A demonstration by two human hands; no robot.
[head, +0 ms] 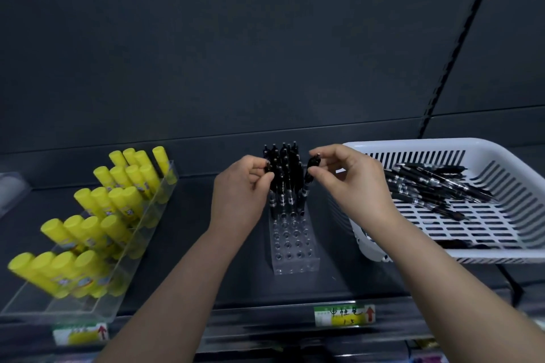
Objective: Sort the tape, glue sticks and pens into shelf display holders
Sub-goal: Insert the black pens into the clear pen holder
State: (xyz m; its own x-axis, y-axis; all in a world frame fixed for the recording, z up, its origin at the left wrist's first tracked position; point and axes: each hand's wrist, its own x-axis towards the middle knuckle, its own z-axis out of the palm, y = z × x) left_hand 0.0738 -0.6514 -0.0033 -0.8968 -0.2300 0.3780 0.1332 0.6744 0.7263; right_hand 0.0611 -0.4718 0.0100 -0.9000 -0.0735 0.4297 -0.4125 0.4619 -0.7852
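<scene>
On the dark shelf (354,277), a clear pen holder (295,247) stands at 6 o'clock from the frame's centre, with black pens standing upright in its far rows and its near holes bare. The left hand (239,186) pinches the top of a pen (272,200) at the cluster's 9 o'clock edge. The right hand (351,183) pinches the top of another pen (306,186) at the 3 o'clock edge, its lower end down at the holder. At 3 o'clock of the holder sits a white basket (427,144) holding loose black pens (436,183). At 9 o'clock, yellow glue sticks (97,215) stand in rows in a clear tiered holder (141,224).
</scene>
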